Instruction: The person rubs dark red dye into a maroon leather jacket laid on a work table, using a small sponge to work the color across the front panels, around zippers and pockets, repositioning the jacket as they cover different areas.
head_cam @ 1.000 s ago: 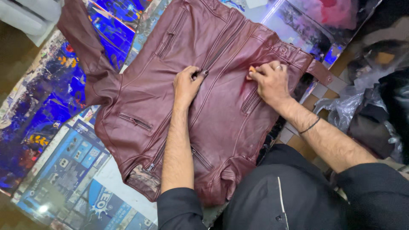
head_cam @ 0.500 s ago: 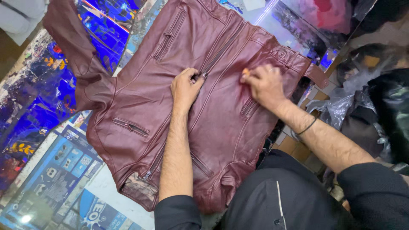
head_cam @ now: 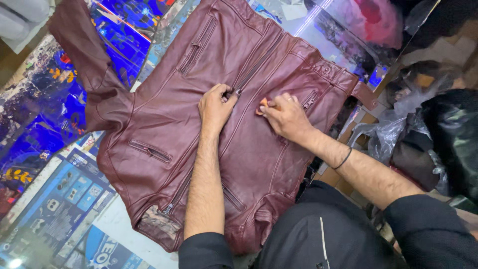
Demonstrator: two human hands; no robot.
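Maroon leather jacket (head_cam: 164, 119) lies flat on the table (head_cam: 59, 209) — left hand (head_cam: 215, 105) pinches its zipper pull (head_cam: 234, 92), right hand (head_cam: 285, 117) pinches a small orange piece (head_cam: 262, 104).

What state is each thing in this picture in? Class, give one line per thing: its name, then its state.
maroon leather jacket: spread flat, front up.
front zipper: closed above the left hand.
left hand: pinching the zipper pull.
right hand: pressing a small orange piece on the jacket.
chest pocket zipper: closed.
glass counter: under the jacket.
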